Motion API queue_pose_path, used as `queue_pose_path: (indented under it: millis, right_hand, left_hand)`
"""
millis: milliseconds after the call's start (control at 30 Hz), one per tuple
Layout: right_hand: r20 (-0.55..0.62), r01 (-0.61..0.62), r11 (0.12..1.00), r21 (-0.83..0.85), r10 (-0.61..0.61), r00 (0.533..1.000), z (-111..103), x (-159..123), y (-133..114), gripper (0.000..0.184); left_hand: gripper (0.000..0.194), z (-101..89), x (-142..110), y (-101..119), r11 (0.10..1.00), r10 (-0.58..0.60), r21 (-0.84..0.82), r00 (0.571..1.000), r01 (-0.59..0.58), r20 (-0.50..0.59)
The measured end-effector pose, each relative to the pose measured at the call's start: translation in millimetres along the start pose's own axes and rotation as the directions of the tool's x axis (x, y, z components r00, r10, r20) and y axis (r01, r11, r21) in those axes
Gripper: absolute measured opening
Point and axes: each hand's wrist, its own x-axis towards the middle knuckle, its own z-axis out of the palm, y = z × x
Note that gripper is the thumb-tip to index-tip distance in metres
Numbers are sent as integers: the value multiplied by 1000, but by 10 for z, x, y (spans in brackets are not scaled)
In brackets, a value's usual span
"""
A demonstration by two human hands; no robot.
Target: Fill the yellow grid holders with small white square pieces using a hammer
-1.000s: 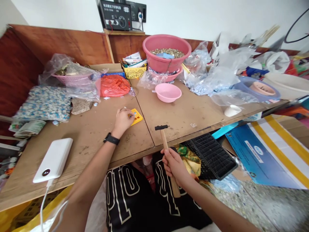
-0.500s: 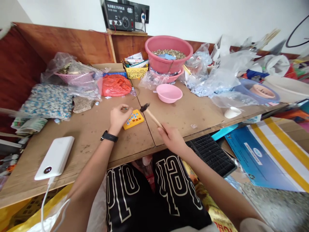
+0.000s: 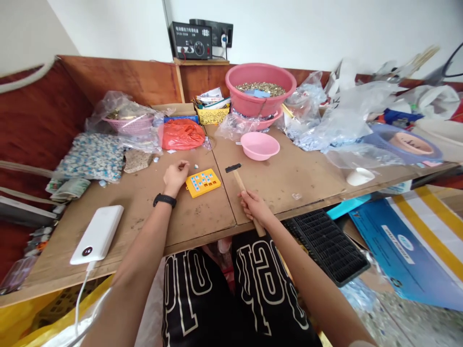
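My right hand (image 3: 255, 206) grips the wooden handle of a small hammer (image 3: 236, 174), whose black head hangs just right of a yellow tray (image 3: 203, 182) with blue and white pieces set in it. My left hand (image 3: 175, 176), a black watch on its wrist, rests on the wooden table (image 3: 137, 217) just left of the tray, fingers curled and pinched together near a tiny white piece (image 3: 196, 166). What the fingers hold, if anything, is too small to make out.
A white power bank (image 3: 97, 234) with a cable lies at the front left. At the back are a pink bowl (image 3: 259, 145), a large pink basin (image 3: 260, 89) of small parts, an orange bag (image 3: 182, 134), plastic bags and a yellow basket (image 3: 212, 113). A black grid tray (image 3: 325, 243) sits below the table edge.
My right hand brought the hammer up from below the table edge toward the yellow tray, then drew it back to the right. My left hand came off the tray and moved left.
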Motion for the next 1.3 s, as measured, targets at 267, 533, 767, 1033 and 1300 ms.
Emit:
queue_pose_path:
  millis: [267, 533, 767, 1033, 1300]
  right_hand:
    - [11, 6, 987, 163, -8, 1000, 38, -35, -28, 57]
    - [-10, -3, 991, 135, 5, 1000, 55, -60, -47, 52]
    - [-23, 15, 994, 110, -13, 1000, 73, -75, -49, 55]
    - [-35, -9, 991, 136, 14, 999, 84, -68, -69, 50]
    - [-52, 1, 987, 158, 7, 999, 79, -53, -44, 51]
  left_hand:
    - [36, 41, 253, 124, 972, 36, 230, 996, -54, 82]
    - [32, 142, 301, 87, 978, 137, 143, 984, -153, 116]
    - [19, 287, 169, 305, 959, 220, 149, 964, -242, 147]
    - [28, -198, -34, 448, 879, 465, -60, 823, -473, 325]
    - [18, -206, -220, 486, 879, 427, -41, 745, -476, 512]
